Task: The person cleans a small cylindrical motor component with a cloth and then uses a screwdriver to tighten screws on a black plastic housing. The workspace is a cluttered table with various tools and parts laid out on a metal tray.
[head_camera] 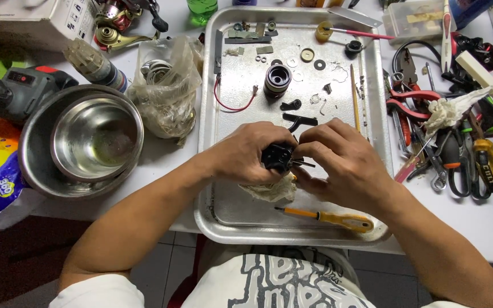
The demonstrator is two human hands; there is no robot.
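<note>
This looked like a small repair bench, probably a hobbyist's workshop set up at home. A white table (161, 154) carried a metal tray (209, 142) strewn with washers, springs and small black machine parts. To the right lay a heap of hand tools (457, 148): pliers, wrenches, screwdrivers. A yellow-handled screwdriver (332, 217) rested in the tray. On the left sat 2 nested steel bowls (81, 142), a cordless drill (18, 91) and a fishing reel (118, 25). Tiled floor showed below the table edge.

White table (161, 157) with metal tray (207, 85)
</note>
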